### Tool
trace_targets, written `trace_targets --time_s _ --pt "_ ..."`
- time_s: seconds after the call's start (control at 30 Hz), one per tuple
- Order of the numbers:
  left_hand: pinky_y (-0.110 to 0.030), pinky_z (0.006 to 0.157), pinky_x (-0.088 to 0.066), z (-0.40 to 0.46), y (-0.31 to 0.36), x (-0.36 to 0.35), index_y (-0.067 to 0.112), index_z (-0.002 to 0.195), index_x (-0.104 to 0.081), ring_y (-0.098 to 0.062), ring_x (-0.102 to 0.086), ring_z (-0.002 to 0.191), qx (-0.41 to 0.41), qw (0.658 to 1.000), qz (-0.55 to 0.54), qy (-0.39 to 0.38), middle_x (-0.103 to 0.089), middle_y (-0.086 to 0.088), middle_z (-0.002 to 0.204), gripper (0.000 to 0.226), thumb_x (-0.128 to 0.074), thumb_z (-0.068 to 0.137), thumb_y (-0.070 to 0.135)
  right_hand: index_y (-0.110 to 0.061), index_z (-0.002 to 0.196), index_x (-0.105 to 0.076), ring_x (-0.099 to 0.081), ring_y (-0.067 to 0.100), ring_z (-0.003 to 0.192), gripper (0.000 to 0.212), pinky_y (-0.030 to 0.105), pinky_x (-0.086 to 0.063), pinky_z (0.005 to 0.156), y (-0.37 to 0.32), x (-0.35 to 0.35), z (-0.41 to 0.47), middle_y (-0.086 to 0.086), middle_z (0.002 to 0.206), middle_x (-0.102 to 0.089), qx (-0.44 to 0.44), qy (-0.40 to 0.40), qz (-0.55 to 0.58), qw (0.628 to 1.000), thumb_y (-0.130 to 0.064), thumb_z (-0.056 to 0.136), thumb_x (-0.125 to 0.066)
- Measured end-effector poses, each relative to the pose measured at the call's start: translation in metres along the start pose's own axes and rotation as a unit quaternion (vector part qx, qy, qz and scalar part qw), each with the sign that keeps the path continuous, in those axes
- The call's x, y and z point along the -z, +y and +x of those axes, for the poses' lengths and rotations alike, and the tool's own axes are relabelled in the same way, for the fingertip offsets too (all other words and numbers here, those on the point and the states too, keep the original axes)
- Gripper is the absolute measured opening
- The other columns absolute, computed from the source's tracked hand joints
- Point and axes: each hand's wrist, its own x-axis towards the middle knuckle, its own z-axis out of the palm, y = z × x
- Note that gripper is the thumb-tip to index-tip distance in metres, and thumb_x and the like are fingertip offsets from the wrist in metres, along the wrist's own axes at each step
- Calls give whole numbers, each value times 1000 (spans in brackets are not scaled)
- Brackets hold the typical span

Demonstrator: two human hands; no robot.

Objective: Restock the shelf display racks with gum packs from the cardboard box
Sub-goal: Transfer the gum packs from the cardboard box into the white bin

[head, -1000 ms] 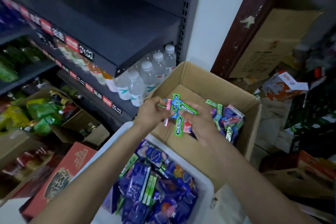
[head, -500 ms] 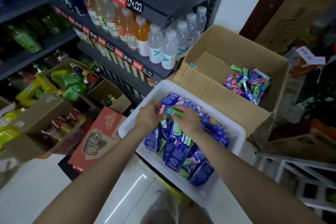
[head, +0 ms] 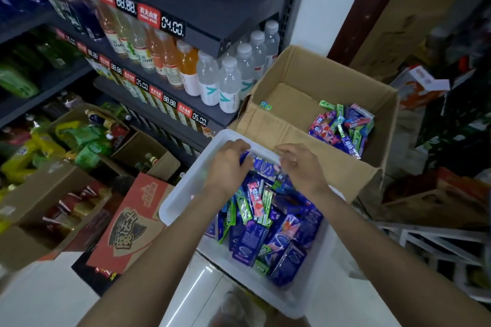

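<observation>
— Both hands over white bin [head: 183,194]'s far end?
— Yes. Left hand [head: 228,167] fingers curl around a blue gum pack [head: 263,166]; right hand [head: 300,164] fingers loosely curled, touching it. More gum packs [head: 342,125] in cardboard box [head: 318,71], two o'clock.

The upper shelf edge [head: 148,12] carries digital price tags reading "88.88" [head: 125,4] and, right of it, "04.00" [head: 172,26], with red brand labels between whose characters are too small to read. On the lower shelf edge [head: 170,103], tags read "05.00" [head: 142,84], "88.88" [head: 169,100] and "05.00" [head: 199,119]. Print on the gum packs [head: 259,200] is blurred.
</observation>
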Motion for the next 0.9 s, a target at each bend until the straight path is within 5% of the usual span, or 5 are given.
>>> trace_targets --time_s 0.13,0.3,0.57,0.8,0.9 --pt "-33 84 -47 46 53 -13 11 110 -61 -22 -59 98 -65 997 -37 5 -62 -7 109 22 -56 89 10 -3 114 -64 -59 17 97 30 16 -42 83 14 49 31 12 112 -62 15 84 16 996 4 88 -50" --pt "-34 89 -45 116 102 -57 3 109 -63 -28 -60 99 -95 995 -15 -24 -64 -15 106 22 -55 88 7 -1 112 -64 -59 29 107 25 36 -45 92 58 100 83 17 114 -63 -51 111 0 993 -2 89 -54" --pt "-33 91 -43 212 118 -165 10 127 -53 -31 -55 110 -46 970 79 -223 -58 -17 121 35 -52 94 21 -13 145 -27 -29 34 135 57 36 -30 104 132 133 163 19 147 -29 -176 -45 -143 973 -26 94 -49" --pt "-29 114 -15 227 97 -218 24 152 -7 -21 -8 145 -43 911 133 -389 -10 -4 159 95 -67 81 46 -10 149 -14 -13 30 142 72 39 -9 116 169 118 187 17 154 -15 -215 -114 -295 924 -37 92 -48" --pt "-26 111 -22 231 88 -218 23 145 -34 -20 -18 142 -36 918 128 -374 -22 -6 155 67 -64 87 37 -11 147 -23 -14 30 142 63 39 -9 116 173 119 187 16 154 -16 -189 -120 -319 921 -38 94 -45"
